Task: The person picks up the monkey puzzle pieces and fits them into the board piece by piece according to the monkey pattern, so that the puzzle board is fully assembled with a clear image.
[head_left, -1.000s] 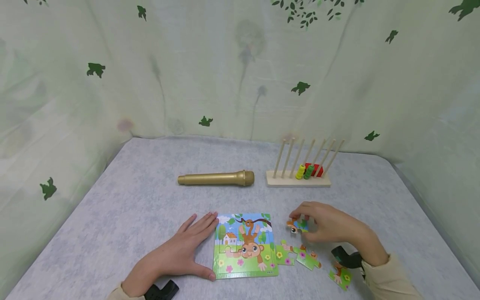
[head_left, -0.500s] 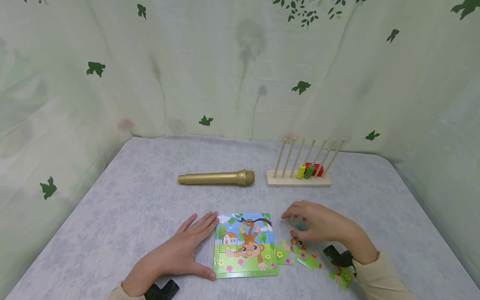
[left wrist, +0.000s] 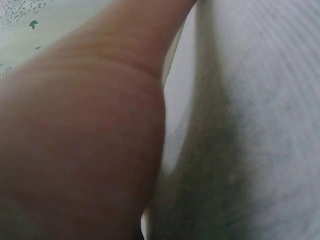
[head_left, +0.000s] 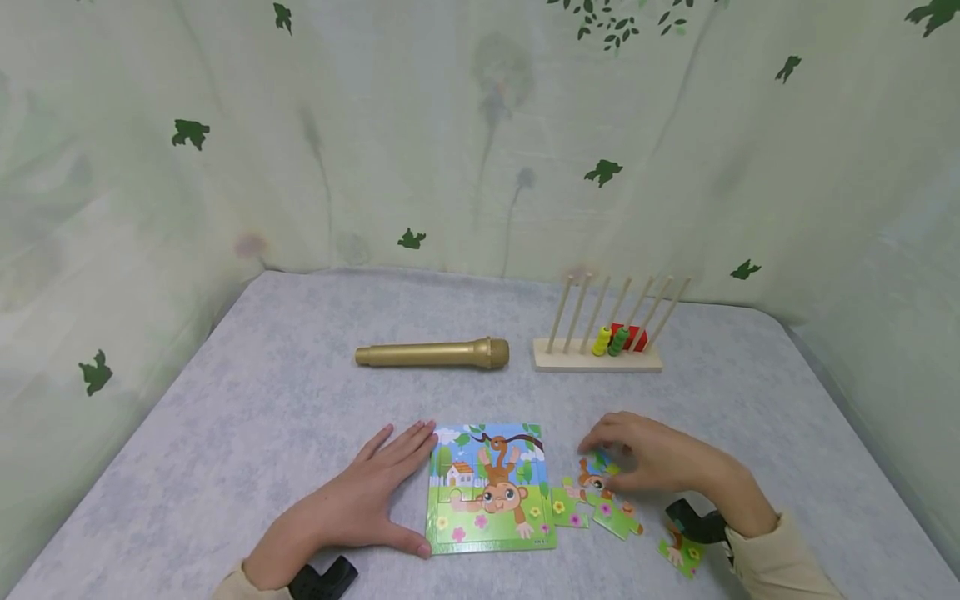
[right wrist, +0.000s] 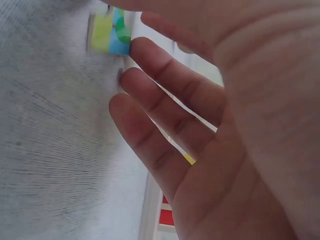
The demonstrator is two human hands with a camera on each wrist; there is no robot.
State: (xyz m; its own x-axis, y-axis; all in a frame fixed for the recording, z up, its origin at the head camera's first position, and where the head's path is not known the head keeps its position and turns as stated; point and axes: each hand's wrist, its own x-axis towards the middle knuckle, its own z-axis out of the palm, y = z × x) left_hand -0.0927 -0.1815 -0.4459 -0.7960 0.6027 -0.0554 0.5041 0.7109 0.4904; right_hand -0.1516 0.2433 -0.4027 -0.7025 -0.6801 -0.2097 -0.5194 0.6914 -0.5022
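Observation:
A square monkey picture puzzle (head_left: pixel 487 492) lies in front of me, with a green lower border. My left hand (head_left: pixel 352 504) lies beside it, fingers spread, fingertips at its upper left corner and thumb near its lower left edge. My right hand (head_left: pixel 663 454) pinches a puzzle piece (head_left: pixel 593 483) with a monkey face between thumb and fingers. Blue and green show on a puzzle piece (right wrist: pixel 102 32) at the fingertips in the right wrist view. Below the pinched piece lie a flower piece (head_left: pixel 570 510) and another green piece (head_left: pixel 617 518). The left wrist view shows mostly forearm.
Behind the puzzle lies a gold microphone (head_left: pixel 431 355). To its right stands a wooden peg rack (head_left: pixel 596 364) with yellow beads (head_left: pixel 602 342), green beads (head_left: pixel 618 342) and a red block (head_left: pixel 637 337). One more puzzle piece (head_left: pixel 681 557) lies below the right wrist.
The right hand moved left, then back right. The monkey-face piece has turned and come down toward the loose pieces beside the puzzle. My left hand stays in place.

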